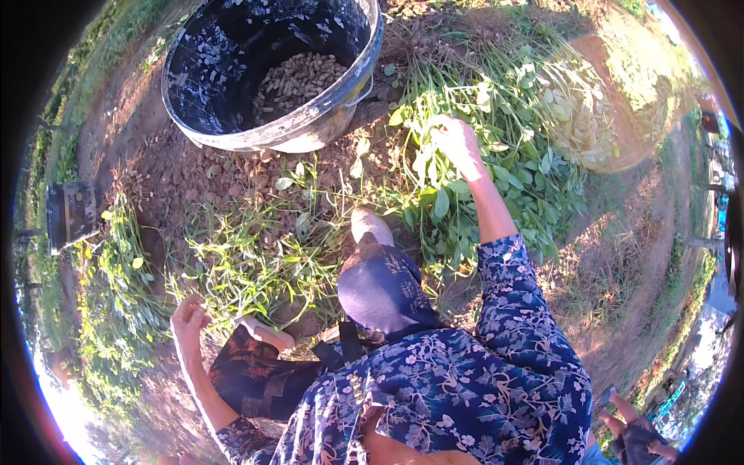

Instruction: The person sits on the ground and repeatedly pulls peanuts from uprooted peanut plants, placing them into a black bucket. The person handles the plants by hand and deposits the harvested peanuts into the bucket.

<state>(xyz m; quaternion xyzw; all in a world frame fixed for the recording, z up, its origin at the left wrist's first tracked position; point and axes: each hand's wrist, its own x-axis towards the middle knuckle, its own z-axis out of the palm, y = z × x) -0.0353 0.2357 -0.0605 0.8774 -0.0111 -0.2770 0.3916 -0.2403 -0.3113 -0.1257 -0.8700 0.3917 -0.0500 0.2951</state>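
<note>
My right hand (456, 145) reaches into a heap of uprooted peanut plants (505, 168), fingers curled around some leafy stems; glare washes out its outline. Off to the left, my left hand (189, 322) hovers with bent, parted fingers beside low green grass (250, 261). I see nothing in it. Ahead of me stands a large black bucket (215, 131), its rim and walls smeared pale. Unshelled peanuts (302, 81) cover part of its bottom.
A dark container (72, 215) and a row of leafy plants (116, 279) with roots and pods lie at left. Clods of bare soil (226, 180) surround the bucket. Another person (636, 433) is partly visible at lower right. My bare foot (372, 226) rests near the heap.
</note>
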